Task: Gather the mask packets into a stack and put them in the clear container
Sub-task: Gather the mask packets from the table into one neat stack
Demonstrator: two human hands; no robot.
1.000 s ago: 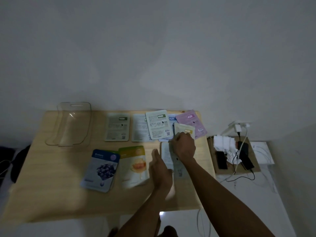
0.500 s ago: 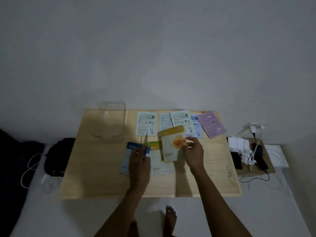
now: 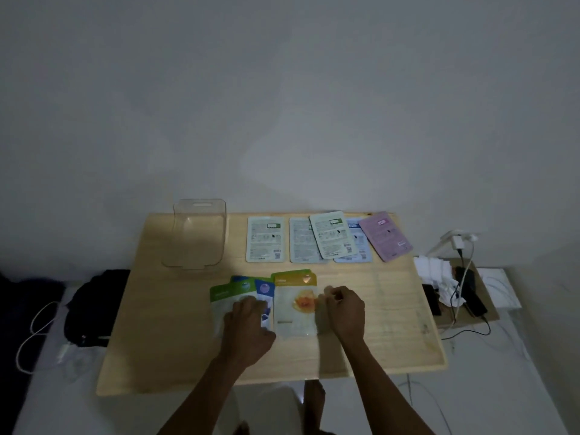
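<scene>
On the wooden table (image 3: 392, 324), a yellow mask packet (image 3: 295, 304) lies on top of other packets near the middle. My right hand (image 3: 343, 309) pinches its right edge. My left hand (image 3: 249, 328) presses flat on a green packet (image 3: 224, 299) and a blue packet (image 3: 263, 291) that overlap just left of it. Along the far edge lie a pale packet (image 3: 265, 238), two overlapping white packets (image 3: 332, 237), a light blue one (image 3: 361, 246) and a pink packet (image 3: 386, 235). The clear container (image 3: 196, 237) stands at the far left of the table, with nothing in it.
A dark bag (image 3: 94, 309) and white cable (image 3: 34, 334) lie on the floor to the left. To the right, a low board (image 3: 461, 293) holds phones, tissues, a charger and cables. A wall rises right behind the table.
The yellow packet went from lifted in my right hand to lying flat on the near pile. My left hand slid the green and blue packets together beside it. The view also shifted.
</scene>
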